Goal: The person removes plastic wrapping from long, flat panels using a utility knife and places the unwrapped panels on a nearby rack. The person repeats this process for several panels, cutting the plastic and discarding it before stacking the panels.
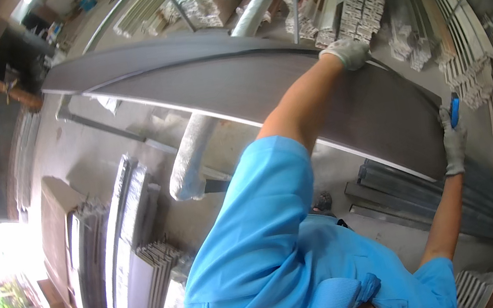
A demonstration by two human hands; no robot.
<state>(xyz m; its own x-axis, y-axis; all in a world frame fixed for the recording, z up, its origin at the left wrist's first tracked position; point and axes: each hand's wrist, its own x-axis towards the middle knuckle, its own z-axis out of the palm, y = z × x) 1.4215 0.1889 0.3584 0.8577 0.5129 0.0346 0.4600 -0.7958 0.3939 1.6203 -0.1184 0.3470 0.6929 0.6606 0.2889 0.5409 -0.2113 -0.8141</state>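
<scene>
In front of me lies a long dark grey-brown panel (196, 87) with a white near edge. A thin dark strip or line (224, 58) curves along its surface. My left hand (347, 53), in a pale work glove, reaches to the panel's far side, its fingers curled at that dark line. What they grip, if anything, is hidden. My gloved right hand (454, 142) is closed at the panel's right end. From it sticks up a blue-handled tool (455, 110), which looks like a utility knife; its blade does not show.
Metal pipe supports and a plastic-wrapped padded bar (192, 160) stand under the panel. Stacks of long pale profiles (359, 11) lie beyond it and to the right. Dark grey profiles (396, 191) lie below its right end. Wrapped bundles (124, 259) stand at the lower left.
</scene>
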